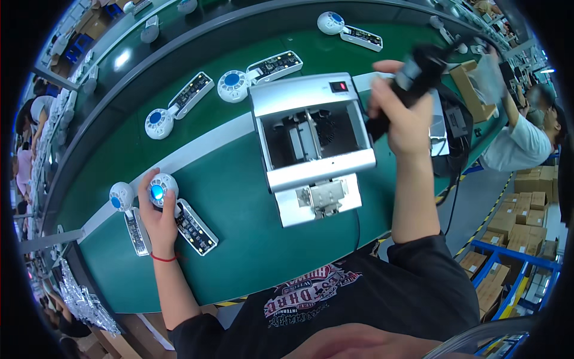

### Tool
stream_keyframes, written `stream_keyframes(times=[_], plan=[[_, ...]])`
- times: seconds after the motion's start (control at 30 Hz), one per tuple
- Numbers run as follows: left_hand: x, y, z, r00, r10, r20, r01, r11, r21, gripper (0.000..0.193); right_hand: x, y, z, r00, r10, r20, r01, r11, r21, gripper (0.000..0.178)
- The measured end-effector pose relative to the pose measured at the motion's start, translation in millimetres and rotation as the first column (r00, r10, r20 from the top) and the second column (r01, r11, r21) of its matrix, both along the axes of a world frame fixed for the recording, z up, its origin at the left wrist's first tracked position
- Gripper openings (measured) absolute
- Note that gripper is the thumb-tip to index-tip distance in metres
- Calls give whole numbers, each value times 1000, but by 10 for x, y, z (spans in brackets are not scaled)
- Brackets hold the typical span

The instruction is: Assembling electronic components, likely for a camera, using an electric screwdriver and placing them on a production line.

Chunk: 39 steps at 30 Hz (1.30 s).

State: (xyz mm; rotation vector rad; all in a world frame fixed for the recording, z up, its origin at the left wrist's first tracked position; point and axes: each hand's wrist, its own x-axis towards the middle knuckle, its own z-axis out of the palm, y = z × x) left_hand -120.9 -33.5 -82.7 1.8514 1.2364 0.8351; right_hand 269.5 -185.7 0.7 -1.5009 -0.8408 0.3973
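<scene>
My left hand [156, 218] is closed around the round head of a white device [197, 228], its fingers at the head's sides. The blue centre of that head glows, and an open oblong housing with a circuit board hangs from it over the green surface. Just left of it lies a similar white device [137, 232], its round centre plain blue. My right hand [409, 113] grips a black electric screwdriver [418, 66], blurred and tilted. Its lower end comes close beside a silver screw feeder [320, 164] with a lit red switch; whether they touch I cannot tell.
Several more white devices lie on the green belt [197, 125] beyond a grey strip. An open cardboard box [469, 90] and black cables [457, 137] are at the right. Clear plastic bags [86, 299] pile up at lower left. Another person [520, 140] works at far right.
</scene>
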Motion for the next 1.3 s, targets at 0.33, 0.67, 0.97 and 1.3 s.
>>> stream_keyframes(times=[0.33, 0.67, 0.97, 1.3], plan=[[349, -103, -290, 929, -318, 191, 321, 947, 20, 71, 184, 47, -219, 994, 84, -75, -64, 969, 238, 38], [678, -163, -232, 923, -357, 143, 356, 934, 31, 73, 612, 144, -389, 998, -57, 23, 49, 967, 251, 40], [641, -181, -346, 913, -371, 166, 378, 926, -6, 73, 392, 51, -387, 997, -75, -27, 78, 987, 140, 46], [1294, -400, -129, 921, -352, 166, 363, 931, -43, 73, 994, -236, -305, 999, 4, 52, -8, 997, 71, 48]])
